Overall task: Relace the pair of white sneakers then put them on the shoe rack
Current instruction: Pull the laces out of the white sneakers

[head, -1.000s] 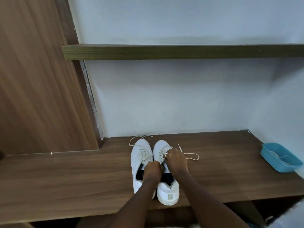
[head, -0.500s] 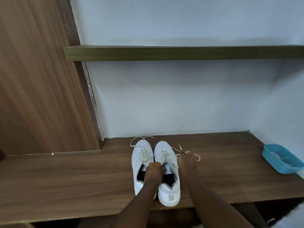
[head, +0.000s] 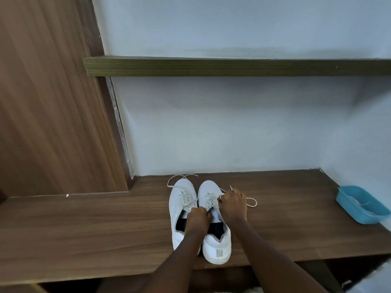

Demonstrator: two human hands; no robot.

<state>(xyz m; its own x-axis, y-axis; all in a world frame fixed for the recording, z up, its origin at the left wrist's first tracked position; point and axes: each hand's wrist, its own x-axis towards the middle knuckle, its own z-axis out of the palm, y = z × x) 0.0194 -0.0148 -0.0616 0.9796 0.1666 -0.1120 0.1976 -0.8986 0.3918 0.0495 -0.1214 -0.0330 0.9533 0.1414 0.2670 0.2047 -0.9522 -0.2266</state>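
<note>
Two white sneakers stand side by side on the wooden bench (head: 84, 225), toes towards its back edge. The left sneaker (head: 179, 199) is partly laced. The right sneaker (head: 218, 248) has a plain grey heel tab at the bench's front edge. The left hand (head: 197, 217) pinches its lace (head: 252, 202) by the tongue, and the right hand (head: 232, 205) grips the same lace, a loop trailing on the bench. A blue tub (head: 347, 206) sits at the bench's right end.
</note>
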